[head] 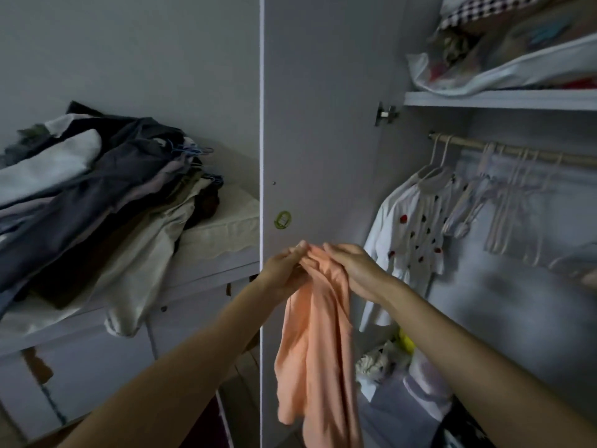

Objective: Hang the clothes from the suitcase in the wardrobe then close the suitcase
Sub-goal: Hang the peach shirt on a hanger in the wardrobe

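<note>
Both hands pinch the top of an orange top (318,344) that hangs down in front of the wardrobe door (319,124). The left hand (284,270) and right hand (358,270) each keep a tight grip on it. Farther back, a white spotted shirt (410,227) hangs on the rail (517,152).

The door (319,124) stands open at centre, edge-on to the camera. Left of it, a clothes pile (97,195) lies on a cabinet (200,273). Right of the door, inside the wardrobe, a rail (517,151) runs under a shelf (497,99); bags (504,63) sit on the shelf. A shirt (416,227) hangs at the rail's left end, hangers (513,202) to its right. Both hands, left (284,270) and right (358,270), hold a garment (316,350) before the door.
</note>
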